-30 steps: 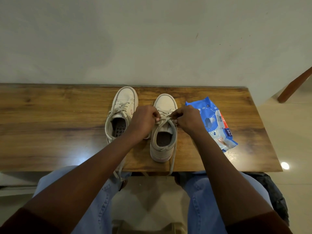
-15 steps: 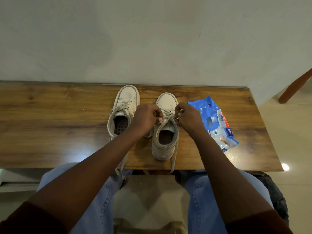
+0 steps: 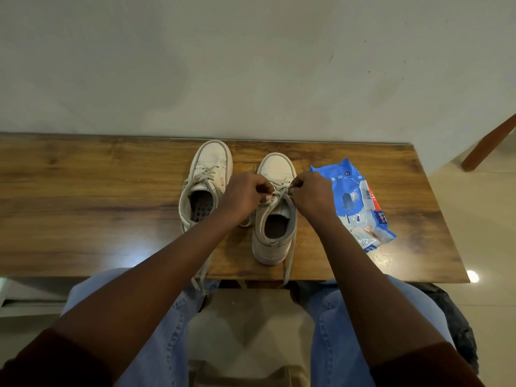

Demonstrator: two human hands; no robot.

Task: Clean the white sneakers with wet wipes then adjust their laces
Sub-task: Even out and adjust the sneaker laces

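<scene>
Together, the left hand (image 3: 242, 197) and right hand (image 3: 312, 196) pinch the laces (image 3: 275, 197) of the right sneaker (image 3: 275, 210) on a wooden table (image 3: 83, 202).

Both forearms are reaching out toward twelve o'clock and converging. The left hand (image 3: 242, 195) is curling knuckles-up, its fingertips pinching toward three o'clock. The right hand (image 3: 311, 194) is mirroring it, pinching toward nine o'clock. The two hands are sitting near each other, not touching.
</scene>
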